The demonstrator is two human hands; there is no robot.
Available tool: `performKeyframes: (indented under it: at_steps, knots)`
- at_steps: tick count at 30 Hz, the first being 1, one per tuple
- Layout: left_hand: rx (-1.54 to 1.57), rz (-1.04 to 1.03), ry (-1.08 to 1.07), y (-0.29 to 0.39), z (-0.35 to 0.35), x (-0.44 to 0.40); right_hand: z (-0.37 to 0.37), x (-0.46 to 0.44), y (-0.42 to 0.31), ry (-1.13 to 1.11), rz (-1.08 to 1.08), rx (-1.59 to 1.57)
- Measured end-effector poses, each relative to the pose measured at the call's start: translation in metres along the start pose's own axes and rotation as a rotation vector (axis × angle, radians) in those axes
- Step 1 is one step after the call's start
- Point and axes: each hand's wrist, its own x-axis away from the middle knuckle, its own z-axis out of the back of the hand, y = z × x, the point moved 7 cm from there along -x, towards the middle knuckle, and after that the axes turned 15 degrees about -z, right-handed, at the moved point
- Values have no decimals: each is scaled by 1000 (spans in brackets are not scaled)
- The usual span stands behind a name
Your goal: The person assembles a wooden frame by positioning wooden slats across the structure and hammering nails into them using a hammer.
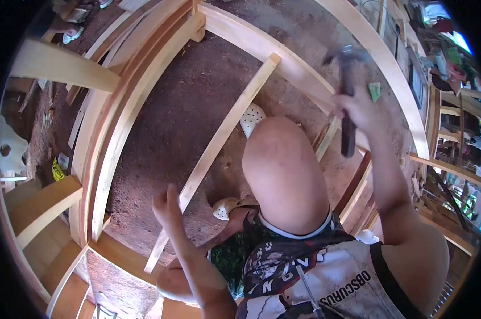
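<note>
My right hand (356,109) is wrapped round the dark handle of a hammer (348,133), raised on the right side with its head uppermost and blurred. My left hand (167,210) is closed beside a pale wooden slat (219,135), near the slat's lower part; what its fingers hold, if anything, is hidden. The slat runs diagonally across a pale wooden frame, and its upper end lies over a long board (262,40). Another long frame rail (126,133) stands to the left of my left hand.
My bent knee (285,173) rises between the frame's pieces, over reddish-brown dirt ground (182,101). A curved-looking board (381,58) lies at the right. More timber (46,207) stands at the left, beside a yellow wrapper (58,170). Another person's foot (73,34) shows at upper left.
</note>
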Motion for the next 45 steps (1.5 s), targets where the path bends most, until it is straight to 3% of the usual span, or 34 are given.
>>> performKeyframes:
  at_steps: [1,3,5,8,10,16,19,21,25,28,30,31,32,34,35,37,41,43,45]
  knots:
    - [-76,-65,-26,22,-22,-21,-22,-18,28,-131,-60,-53]
    - [217,-297,-90,48,-88,-50,-65,-34,55,-249,-209,-61]
    - [-156,-561,-250,102,-131,-64,-104,-78,98,-479,-309,-27]
    - [-289,-494,-416,135,-183,-67,-151,-122,130,-510,-466,10]
    - [-550,-287,-676,136,-202,-66,-175,-153,147,-455,-463,84]
    - [-524,-299,-608,125,-206,-71,-202,-183,159,-372,-504,87]
    - [-500,-246,-659,128,-201,-70,-207,-184,148,-418,-408,58]
    - [-477,-239,-689,127,-202,-69,-202,-177,151,-412,-563,-142]
    - [-469,-228,-659,127,-201,-70,-176,-151,141,-322,-520,-424]
    - [-472,-207,-671,126,-202,-70,-167,-118,122,-432,-500,-665]
    - [-466,-181,-683,130,-200,-69,-172,-110,125,-646,-737,-1159]
    - [-468,-144,-696,134,-196,-67,-173,-108,117,-705,-642,-1187]
    - [-471,-104,-710,134,-194,-66,-175,-108,115,-706,-640,-1187]
    - [-472,-125,-712,131,-196,-66,-168,-110,100,-587,-372,-1133]
    - [-472,-145,-713,130,-197,-66,-172,-108,92,-585,-372,-1135]
    - [-483,-144,-727,129,-198,-68,-166,-113,83,-359,-319,-930]
    - [-447,-144,-729,127,-197,-68,-172,-108,74,-370,-369,-1002]
    - [-447,-136,-737,126,-198,-68,-167,-106,67,-311,-269,-706]
    - [-451,-131,-745,125,-200,-70,-165,-111,72,-323,-269,-755]
